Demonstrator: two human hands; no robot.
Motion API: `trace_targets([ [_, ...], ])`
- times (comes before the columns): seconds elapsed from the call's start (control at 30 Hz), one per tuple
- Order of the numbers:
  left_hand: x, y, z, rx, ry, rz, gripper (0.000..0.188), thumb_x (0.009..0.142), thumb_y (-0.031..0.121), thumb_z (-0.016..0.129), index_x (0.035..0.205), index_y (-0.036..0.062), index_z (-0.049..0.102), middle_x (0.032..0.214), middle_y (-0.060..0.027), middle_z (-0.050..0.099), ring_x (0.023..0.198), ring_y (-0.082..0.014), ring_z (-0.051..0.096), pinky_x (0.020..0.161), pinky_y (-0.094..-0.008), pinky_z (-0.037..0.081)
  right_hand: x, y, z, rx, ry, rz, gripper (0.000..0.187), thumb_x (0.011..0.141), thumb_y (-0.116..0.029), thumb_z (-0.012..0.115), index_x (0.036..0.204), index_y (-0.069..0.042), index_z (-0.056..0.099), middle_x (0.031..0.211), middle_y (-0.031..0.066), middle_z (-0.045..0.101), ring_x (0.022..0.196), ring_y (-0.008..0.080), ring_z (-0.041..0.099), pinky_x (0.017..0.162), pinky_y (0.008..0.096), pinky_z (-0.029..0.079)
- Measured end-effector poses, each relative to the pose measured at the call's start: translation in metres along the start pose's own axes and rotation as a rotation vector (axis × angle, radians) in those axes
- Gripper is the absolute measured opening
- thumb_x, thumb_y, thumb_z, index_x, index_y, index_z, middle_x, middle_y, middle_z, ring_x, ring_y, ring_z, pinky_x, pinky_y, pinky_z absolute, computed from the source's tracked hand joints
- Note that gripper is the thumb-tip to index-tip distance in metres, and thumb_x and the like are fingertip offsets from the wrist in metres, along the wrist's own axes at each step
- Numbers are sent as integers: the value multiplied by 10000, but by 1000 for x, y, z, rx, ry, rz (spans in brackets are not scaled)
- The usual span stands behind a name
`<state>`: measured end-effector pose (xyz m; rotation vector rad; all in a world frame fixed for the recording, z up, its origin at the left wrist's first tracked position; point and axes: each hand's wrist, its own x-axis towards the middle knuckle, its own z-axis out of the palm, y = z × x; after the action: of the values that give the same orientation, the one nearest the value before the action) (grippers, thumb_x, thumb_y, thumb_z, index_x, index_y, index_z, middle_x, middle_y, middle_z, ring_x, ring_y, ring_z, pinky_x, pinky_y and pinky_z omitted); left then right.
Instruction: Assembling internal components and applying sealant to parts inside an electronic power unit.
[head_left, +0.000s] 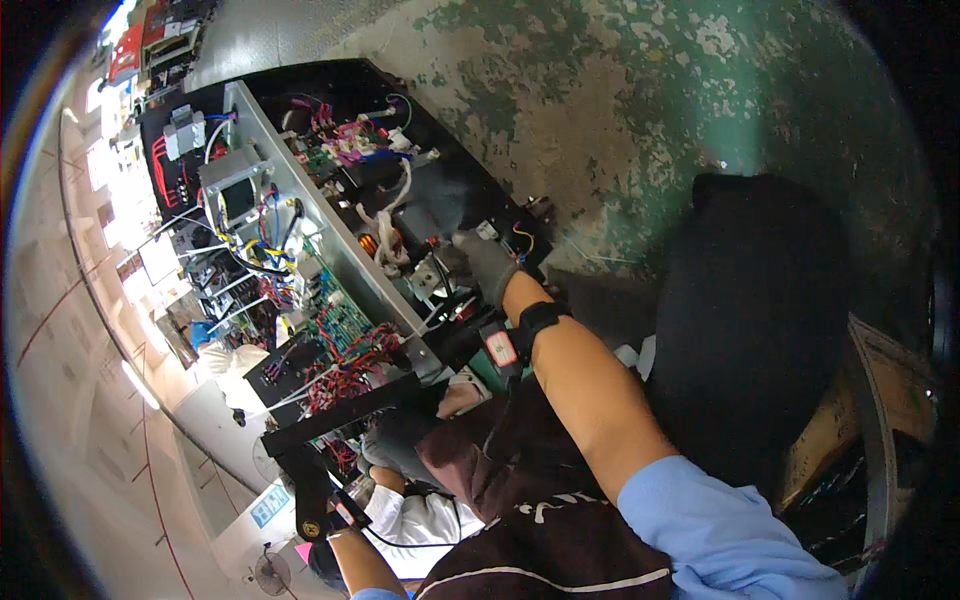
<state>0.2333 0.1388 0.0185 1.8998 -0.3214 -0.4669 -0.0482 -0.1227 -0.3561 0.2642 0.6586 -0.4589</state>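
My right hand (487,265), in a dark grey glove, reaches over the near right end of an open electrical chassis (330,225). Its fingers are bent in among small parts beside a metal bracket (428,278) and loose wires. What they pinch is hidden. A black strap (540,320) with a small module circles that wrist. My left forearm (362,565) comes in low, with a strap at the wrist. A black bar (345,410) and the clutter there hide its hand, so its fingers cannot be made out.
The chassis carries a green circuit board (345,315), red wire bundles (350,370) and a copper coil (368,245). A person in a white sleeve (415,515) is close by at the lower left. A black rounded object (755,330) and a cardboard box (830,450) stand on the right.
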Motion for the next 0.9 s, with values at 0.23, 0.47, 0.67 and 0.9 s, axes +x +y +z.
trace_targets([
  [0.23, 3, 8, 9, -50, -19, 5, 195, 912, 192, 529, 1029, 37, 550, 849, -35, 582, 773, -145, 552, 802, -299, 464, -7, -1, 20, -896, -191, -392, 692, 793, -87, 590, 1429, -179, 333, 1337, 159, 477, 1184, 260, 491, 980, 336, 401],
  [0.47, 4, 8, 16, -60, -25, 0, 187, 908, 197, 537, 1003, 37, 557, 824, -32, 582, 750, -143, 553, 787, -295, 468, 6, 5, 16, -1044, -285, -393, 600, 859, -203, 563, 1409, -253, 328, 1379, 165, 439, 1245, 324, 451, 1013, 405, 392],
  [0.67, -1, 10, 15, -54, -16, -1, 181, 905, 201, 543, 981, 38, 563, 803, -28, 582, 730, -141, 553, 775, -292, 471, 20, 9, 15, -982, -274, -313, 573, 848, -195, 575, 1385, -257, 384, 1363, 157, 454, 1239, 335, 453, 1013, 406, 392],
  [0.9, -8, 9, 18, -42, -6, -4, 178, 901, 206, 551, 956, 38, 570, 778, -25, 582, 707, -139, 553, 760, -288, 474, 15, 10, 13, -955, -298, -385, 584, 837, -195, 559, 1390, -264, 384, 1374, 180, 437, 1240, 355, 444, 1031, 411, 374],
])
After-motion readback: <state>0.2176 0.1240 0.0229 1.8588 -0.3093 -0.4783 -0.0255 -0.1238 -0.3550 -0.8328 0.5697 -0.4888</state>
